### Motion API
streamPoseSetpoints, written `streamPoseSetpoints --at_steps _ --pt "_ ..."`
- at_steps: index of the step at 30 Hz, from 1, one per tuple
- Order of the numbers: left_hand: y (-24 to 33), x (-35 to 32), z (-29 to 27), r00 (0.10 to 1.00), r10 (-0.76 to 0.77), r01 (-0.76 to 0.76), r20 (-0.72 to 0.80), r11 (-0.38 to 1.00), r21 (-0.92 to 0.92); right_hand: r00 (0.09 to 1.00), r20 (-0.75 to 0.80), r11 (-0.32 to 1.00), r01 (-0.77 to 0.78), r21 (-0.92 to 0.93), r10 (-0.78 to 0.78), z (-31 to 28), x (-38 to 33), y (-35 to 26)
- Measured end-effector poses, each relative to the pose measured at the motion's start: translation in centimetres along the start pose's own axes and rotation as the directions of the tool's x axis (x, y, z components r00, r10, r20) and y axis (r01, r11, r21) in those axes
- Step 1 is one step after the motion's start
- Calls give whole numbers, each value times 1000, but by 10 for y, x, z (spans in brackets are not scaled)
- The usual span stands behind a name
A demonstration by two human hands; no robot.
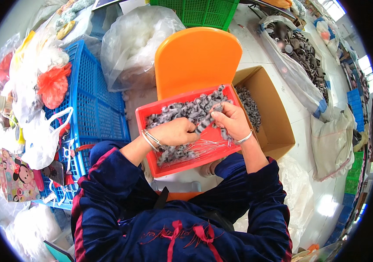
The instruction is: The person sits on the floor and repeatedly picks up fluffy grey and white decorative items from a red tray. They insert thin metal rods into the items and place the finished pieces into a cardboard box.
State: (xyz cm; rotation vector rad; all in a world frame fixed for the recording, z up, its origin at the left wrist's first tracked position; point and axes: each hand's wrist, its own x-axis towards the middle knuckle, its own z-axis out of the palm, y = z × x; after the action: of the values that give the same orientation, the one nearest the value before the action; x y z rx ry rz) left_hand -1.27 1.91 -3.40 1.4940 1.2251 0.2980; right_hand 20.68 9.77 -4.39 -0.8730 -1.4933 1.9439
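Note:
Both hands hold a striped grey-and-black plush tail [205, 124] over a red plastic tray [195, 164]. My left hand [174, 132] has its fingers curled round the tail's lower end. At the upper end, my right hand [232, 119] pinches it between thumb and fingers. Many similar fuzzy grey pieces [175, 112] fill the back of the tray, and a smaller heap [175, 155] lies at its front left. Thin white sticks or wires [210, 147] are scattered across the tray's front. Part of the tail is hidden by my fingers.
An orange chair [197, 59] stands behind the tray. At the right is an open cardboard box [278, 118] holding more grey pieces. Blue plastic crates [97, 109] with bags on top stand at the left. A clear bag of white stuffing [138, 43] sits behind.

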Motion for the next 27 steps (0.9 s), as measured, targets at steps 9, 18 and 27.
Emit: streamPoseSetpoints --at_steps 9,18,27 --pt "10 -9 -23 997 -21 22 -69 999 26 994 -72 996 83 -40 -86 -11 0 -4" --pt "-14 -3 -38 996 93 -93 -1 996 1 999 -40 980 19 -198 -27 -13 6 -3" --pt "-16 10 -47 909 70 -244 -411 888 -389 997 -81 986 3 -168 -16 -14 18 -4"
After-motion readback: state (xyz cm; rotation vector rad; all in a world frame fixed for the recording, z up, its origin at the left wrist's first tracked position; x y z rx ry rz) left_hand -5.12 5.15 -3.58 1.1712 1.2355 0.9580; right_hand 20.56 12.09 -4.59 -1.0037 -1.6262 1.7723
